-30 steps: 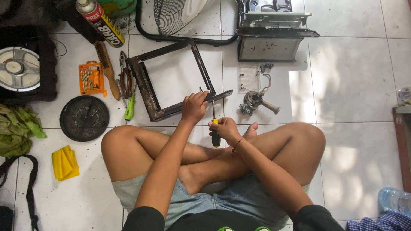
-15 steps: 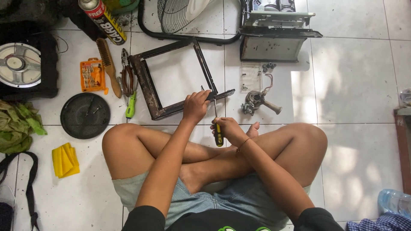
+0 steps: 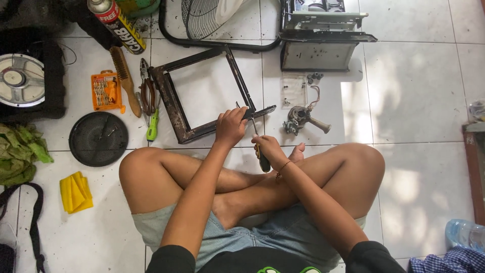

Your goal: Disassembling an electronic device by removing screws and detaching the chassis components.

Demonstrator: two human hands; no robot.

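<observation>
Rusty metal frame (image 3: pixel 174 103) pinned to the floor tiles
Left hand (image 3: pixel 230 126) clamps its corner steady while right hand (image 3: pixel 268 148) grips a screwdriver (image 3: pixel 260 151) angled into that corner

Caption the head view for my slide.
Left hand steadies rusty metal frame; right hand works a screwdriver at its corner.

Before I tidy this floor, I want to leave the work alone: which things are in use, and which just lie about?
In use:
left hand on the rusty metal frame
right hand holding the screwdriver

Lying about:
pliers
wire brush
orange bit set
spray can
yellow cloth
round black grille
</observation>
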